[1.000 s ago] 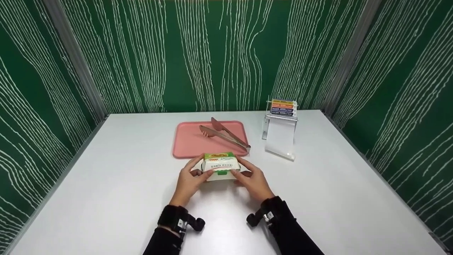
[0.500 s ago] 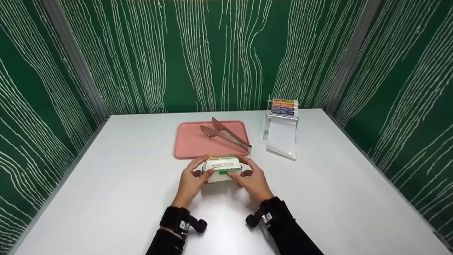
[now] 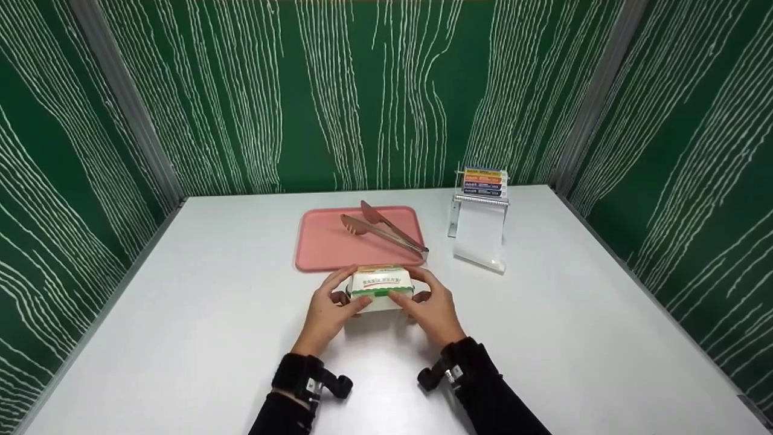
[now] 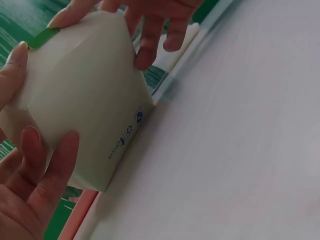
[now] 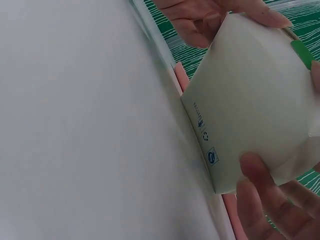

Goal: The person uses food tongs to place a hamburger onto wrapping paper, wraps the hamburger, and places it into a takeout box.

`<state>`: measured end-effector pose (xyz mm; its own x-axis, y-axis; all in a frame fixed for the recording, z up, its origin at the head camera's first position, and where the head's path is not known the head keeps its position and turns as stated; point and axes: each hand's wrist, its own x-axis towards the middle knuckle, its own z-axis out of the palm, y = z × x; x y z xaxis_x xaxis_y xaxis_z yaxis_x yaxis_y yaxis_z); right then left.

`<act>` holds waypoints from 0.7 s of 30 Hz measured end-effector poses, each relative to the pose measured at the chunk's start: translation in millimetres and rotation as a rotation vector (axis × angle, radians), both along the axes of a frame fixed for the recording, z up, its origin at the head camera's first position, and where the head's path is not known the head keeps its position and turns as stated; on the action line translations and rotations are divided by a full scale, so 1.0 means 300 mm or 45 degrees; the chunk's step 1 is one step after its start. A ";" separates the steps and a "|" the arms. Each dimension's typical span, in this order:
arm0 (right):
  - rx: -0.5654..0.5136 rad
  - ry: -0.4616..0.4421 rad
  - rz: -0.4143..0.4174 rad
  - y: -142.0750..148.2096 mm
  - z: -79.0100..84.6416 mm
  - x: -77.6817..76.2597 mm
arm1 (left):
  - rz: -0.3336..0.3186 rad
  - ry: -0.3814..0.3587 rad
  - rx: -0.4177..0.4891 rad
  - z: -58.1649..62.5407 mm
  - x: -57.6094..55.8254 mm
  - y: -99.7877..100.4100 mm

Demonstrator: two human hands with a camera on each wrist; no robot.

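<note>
A white paper burger box [image 3: 381, 280] with a green scalloped lid edge and printed lettering is held between both hands, near the front of the pink tray. My left hand [image 3: 327, 311] grips its left end, thumb on the front by the green tab [image 5: 301, 54]. At the right end my right hand [image 3: 433, 308] grips likewise, thumb beside the tab. Both wrist views show the box's plain front with small blue marks [image 4: 139, 117] along the lower edge. The lid looks closed; what is inside is hidden.
Behind the box lies the pink tray [image 3: 326, 244], with metal tongs [image 3: 386, 232] resting across its right part. Farther right stands a small rack holding colourful boxes [image 3: 483, 182], with a white sheet [image 3: 480, 232] hanging forward. Green patterned walls enclose the white table [image 3: 229, 290].
The box has tipped, so less of its top and more of its front shows. Both thumbs have shifted slightly along the front near the tab. Tray, tongs and rack stay put.
</note>
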<state>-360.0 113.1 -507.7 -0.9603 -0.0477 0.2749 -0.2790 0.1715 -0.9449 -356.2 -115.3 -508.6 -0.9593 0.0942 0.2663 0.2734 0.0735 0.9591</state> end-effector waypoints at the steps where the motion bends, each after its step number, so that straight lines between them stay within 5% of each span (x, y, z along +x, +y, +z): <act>1: -0.001 0.001 -0.006 -0.001 -0.001 0.000 | 0.002 0.001 -0.007 0.001 0.001 0.000; 21: 0.042 -0.005 -0.039 0.002 0.001 0.004 | 0.002 0.032 -0.076 0.009 0.003 0.001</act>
<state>-358.9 113.9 -507.4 -0.9625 -0.0277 0.2700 -0.2696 0.2112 -0.9395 -355.3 -115.0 -505.9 -0.9525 0.1087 0.2846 0.2975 0.1306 0.9458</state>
